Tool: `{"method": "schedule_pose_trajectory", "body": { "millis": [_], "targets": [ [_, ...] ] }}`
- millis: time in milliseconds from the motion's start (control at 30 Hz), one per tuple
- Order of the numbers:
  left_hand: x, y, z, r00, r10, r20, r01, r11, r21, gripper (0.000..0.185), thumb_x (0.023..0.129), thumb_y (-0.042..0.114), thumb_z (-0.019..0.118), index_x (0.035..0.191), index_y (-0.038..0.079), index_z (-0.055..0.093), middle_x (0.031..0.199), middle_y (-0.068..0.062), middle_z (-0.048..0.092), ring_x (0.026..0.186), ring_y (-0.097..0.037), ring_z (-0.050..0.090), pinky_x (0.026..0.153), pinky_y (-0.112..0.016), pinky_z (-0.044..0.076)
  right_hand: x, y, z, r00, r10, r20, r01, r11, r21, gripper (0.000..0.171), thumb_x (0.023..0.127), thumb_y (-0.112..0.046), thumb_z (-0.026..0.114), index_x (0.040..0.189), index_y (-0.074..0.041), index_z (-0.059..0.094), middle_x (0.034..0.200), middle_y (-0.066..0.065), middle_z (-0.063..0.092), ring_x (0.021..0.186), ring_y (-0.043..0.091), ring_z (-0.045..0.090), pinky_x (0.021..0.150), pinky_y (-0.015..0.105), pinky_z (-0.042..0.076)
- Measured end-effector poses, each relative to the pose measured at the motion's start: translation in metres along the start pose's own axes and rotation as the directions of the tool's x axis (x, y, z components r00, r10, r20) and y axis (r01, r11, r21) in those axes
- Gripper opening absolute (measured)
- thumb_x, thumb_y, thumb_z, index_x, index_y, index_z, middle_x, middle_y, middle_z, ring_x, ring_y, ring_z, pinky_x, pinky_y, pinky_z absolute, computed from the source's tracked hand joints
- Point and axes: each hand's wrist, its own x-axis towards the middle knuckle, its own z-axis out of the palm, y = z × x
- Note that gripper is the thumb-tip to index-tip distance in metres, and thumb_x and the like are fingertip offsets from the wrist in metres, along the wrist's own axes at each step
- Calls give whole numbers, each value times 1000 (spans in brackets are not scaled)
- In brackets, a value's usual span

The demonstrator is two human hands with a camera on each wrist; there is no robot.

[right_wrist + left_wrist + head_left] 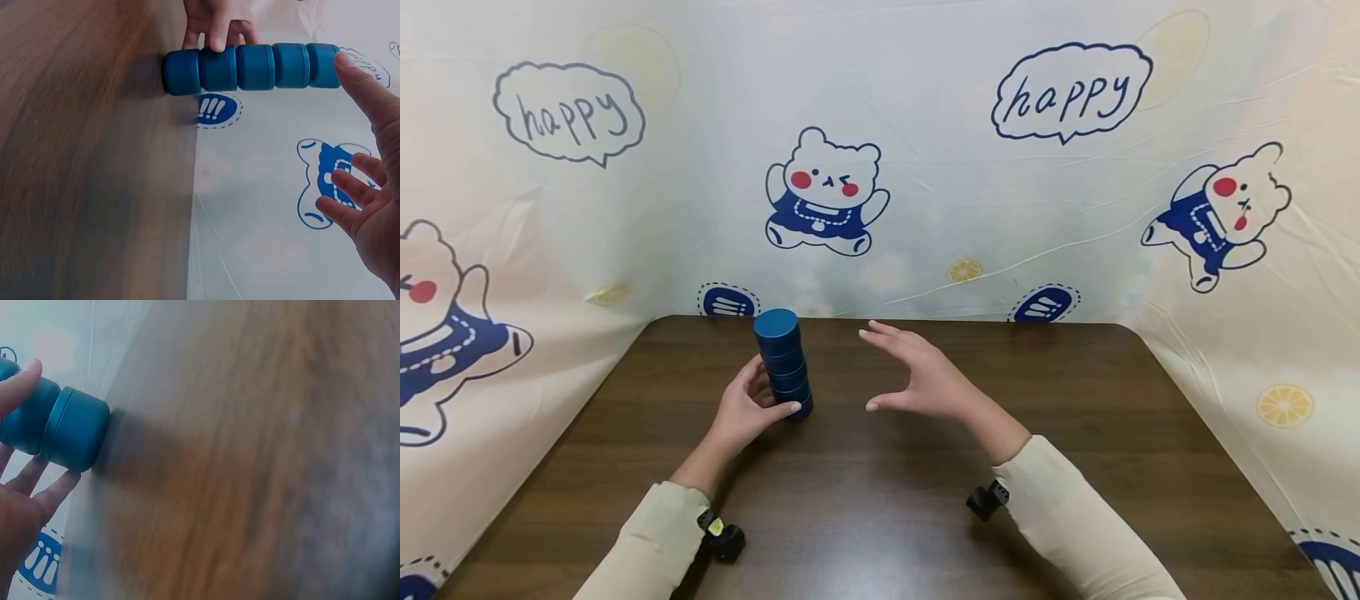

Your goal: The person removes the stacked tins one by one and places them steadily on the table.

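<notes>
My left hand [747,410] sits left of centre in the head view, fingers curled round the lower part of a tall stack of round dark-blue plastic containers [783,362], thumb tip touching the bottom one near the table. The stack stands upright on the dark brown wooden table [1075,433], toward its far edge, centre-left of the frame; I count about five containers.

In the right wrist view the stack [250,66] runs sideways along the top of the frame, and my left fingers [219,31] press on the second container from the table end.

In the left wrist view only two containers [56,425] show at the upper left, with my left fingertips [19,384] on them. This picture is blurred.

My right hand [917,377] is at frame centre, just right of the stack, fingers spread wide and relaxed, thumb low, holding nothing, with a clear gap between it and the stack. In the right wrist view the same right hand [369,187] shows at the right edge, fingers apart, one fingertip close to the stack's top end; whether it touches I cannot tell.

Cream sleeves [1075,517] cover both arms. A cream plastic backdrop printed with cartoon bears and "happy" speech bubbles [827,192] fills the upper half and both sides.
</notes>
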Motion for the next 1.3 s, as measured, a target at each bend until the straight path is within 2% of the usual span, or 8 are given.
{"method": "schedule_pose_trajectory", "body": {
  "millis": [333,600,967,1133,1300],
  "targets": [
    [1,-1,3,999,-21,-40,22,1000,19,88,75,25,86,147,15,37,141,-15,48,126,-38,49,100,-55,43,16,-8,13,999,35,6,-36,999,41,89,73,-39,86,148,-20,43,154,6,38,139,23,37,109,49,36],
    [2,-3,4,999,-17,-49,19,999,48,84,76,27,86,146,13,41,140,-14,50,123,-37,51,99,-55,44,29,-14,22,997,77,12,-77,996,52,88,73,-40,86,148,-21,43,153,1,39,139,19,37,110,45,36],
    [3,-4,4,999,12,-52,-8,997,78,78,77,24,85,142,12,44,137,-15,53,119,-37,55,96,-54,47,52,-24,34,998,67,-13,-65,994,89,85,74,-38,85,147,-21,45,149,-1,44,137,15,40,110,40,37],
    [6,-7,5,999,22,-46,-18,997,80,77,77,22,85,143,12,44,136,-15,54,117,-37,56,95,-53,48,61,-28,37,997,76,-28,-72,989,130,82,76,-38,84,146,-20,46,148,-2,46,135,14,42,107,36,41],
    [4,-2,5,999,23,-37,-20,998,62,78,78,20,84,144,10,43,137,-17,53,117,-38,55,96,-54,47,71,-32,43,990,134,-44,-122,972,200,80,77,-37,83,146,-21,45,147,-2,47,130,15,47,101,30,45]
  ]
}}
